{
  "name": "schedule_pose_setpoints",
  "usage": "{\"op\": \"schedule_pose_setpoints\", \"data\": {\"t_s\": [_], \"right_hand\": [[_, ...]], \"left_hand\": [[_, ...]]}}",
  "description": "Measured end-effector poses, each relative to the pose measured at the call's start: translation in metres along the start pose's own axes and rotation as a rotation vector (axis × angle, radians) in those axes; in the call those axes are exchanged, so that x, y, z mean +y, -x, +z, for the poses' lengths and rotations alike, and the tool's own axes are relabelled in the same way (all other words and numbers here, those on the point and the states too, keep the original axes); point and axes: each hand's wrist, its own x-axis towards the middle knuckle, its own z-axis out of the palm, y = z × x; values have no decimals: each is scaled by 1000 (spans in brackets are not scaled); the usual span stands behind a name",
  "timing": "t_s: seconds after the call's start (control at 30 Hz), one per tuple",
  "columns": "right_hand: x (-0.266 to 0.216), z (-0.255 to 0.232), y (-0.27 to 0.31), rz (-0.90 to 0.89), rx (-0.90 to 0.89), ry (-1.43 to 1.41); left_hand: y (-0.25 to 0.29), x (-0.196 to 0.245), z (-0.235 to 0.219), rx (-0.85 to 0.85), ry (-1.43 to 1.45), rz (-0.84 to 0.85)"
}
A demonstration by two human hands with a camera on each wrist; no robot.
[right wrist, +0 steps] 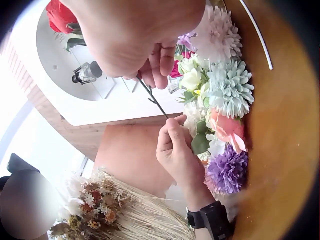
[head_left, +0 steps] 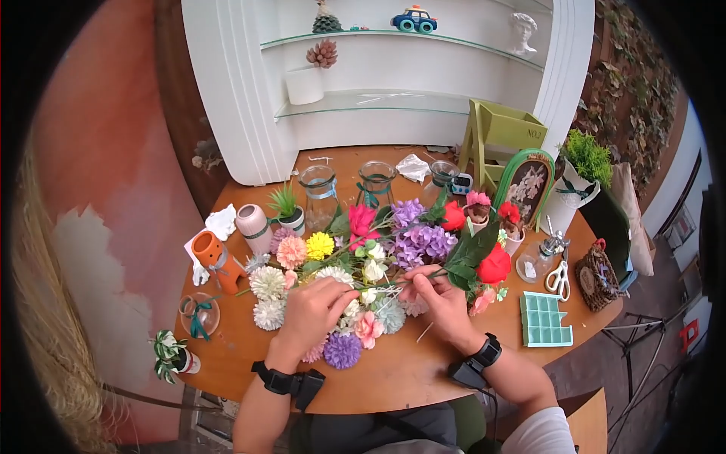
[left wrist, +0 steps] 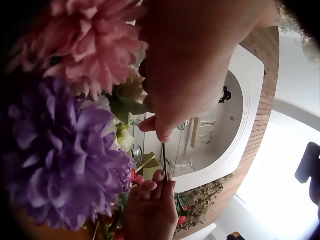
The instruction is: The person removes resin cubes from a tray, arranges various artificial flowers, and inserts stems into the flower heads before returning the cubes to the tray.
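Both hands hold the dark green stem point(right wrist: 156, 101) of an artificial red rose point(head_left: 495, 263), which points to the right with broad leaves point(head_left: 463, 261) below the bloom. My left hand point(head_left: 314, 309) pinches the stem's left part between thumb and fingers. Farther along, nearer the bloom, my right hand point(head_left: 442, 304) grips it with curled fingers. A short bare stretch of stem with small side nubs shows between the hands in the right wrist view. Beneath them lies a heap of artificial flowers, among them a purple pompom bloom point(head_left: 342, 351) and lilac hydrangeas point(head_left: 423, 242).
Glass vases point(head_left: 320, 198) stand behind the flowers. On the right are a mint compartment tray point(head_left: 546, 321), white scissors point(head_left: 559, 281) and a wicker basket point(head_left: 597, 276). An orange pot point(head_left: 215, 257) and a glass with a teal ribbon point(head_left: 199, 316) stand left on the wooden table point(head_left: 386, 378).
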Motion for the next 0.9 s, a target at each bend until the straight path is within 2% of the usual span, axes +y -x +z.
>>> {"op": "schedule_pose_setpoints", "data": {"t_s": [0.07,0.13,0.4,0.53,0.63,0.73,0.8,0.9], "right_hand": [[1,-1,-1,10,20,-26],[3,-1,-1,19,34,-50],[1,1,4,85,-19,-56],[0,-1,3,31,-46,-46],[-5,0,2,11,-21,-50],[-12,-5,-1,9,47,-9],[-9,-12,-5,-14,136,61],[-16,-15,-10,-42,182,12]], "left_hand": [[-3,-1,0,-27,-22,-68],[-3,-8,5,160,-28,70],[3,-8,-3,84,78,-15],[7,-10,-3,61,168,-49],[4,-7,-1,154,122,-81],[1,-18,-9,132,-7,-126],[1,-20,-8,110,9,-164],[-1,-23,-2,216,104,-147]]}}
